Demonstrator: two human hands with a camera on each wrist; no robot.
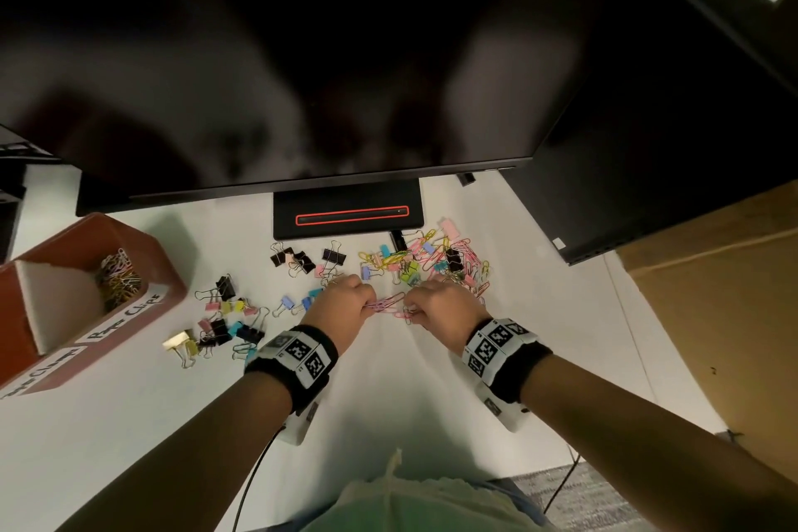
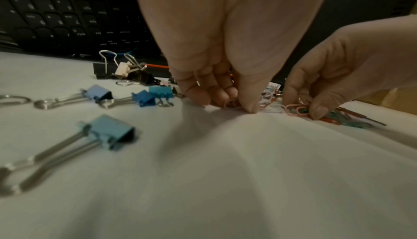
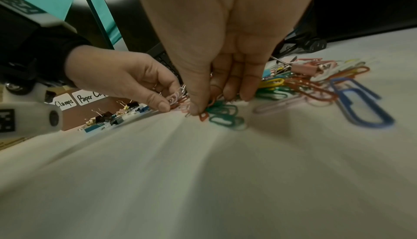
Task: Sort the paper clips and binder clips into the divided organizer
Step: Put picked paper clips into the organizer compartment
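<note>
A: Grip check: left hand (image 1: 345, 301) pinches a few pink paper clips (image 1: 385, 301) down on the worktop (image 1: 388, 393); right hand (image 1: 436, 303) pinches more, just beside.

B: Organizer (image 1: 142, 261)?

A: Far left, "Paper Clips" section w/ clips in it already. Binder clips (image 1: 224, 315) lie scattered btwn it and the hands.

B: Tips?

A: IMO gather only paper clips, shake off tangles, close fingers under the bunch before lifting. Mixed pile (image 1: 425, 261) behind the right hand comes next.

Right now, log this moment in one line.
left hand: pinching paper clips | right hand: pinching paper clips | organizer: some paper clips inside
</note>
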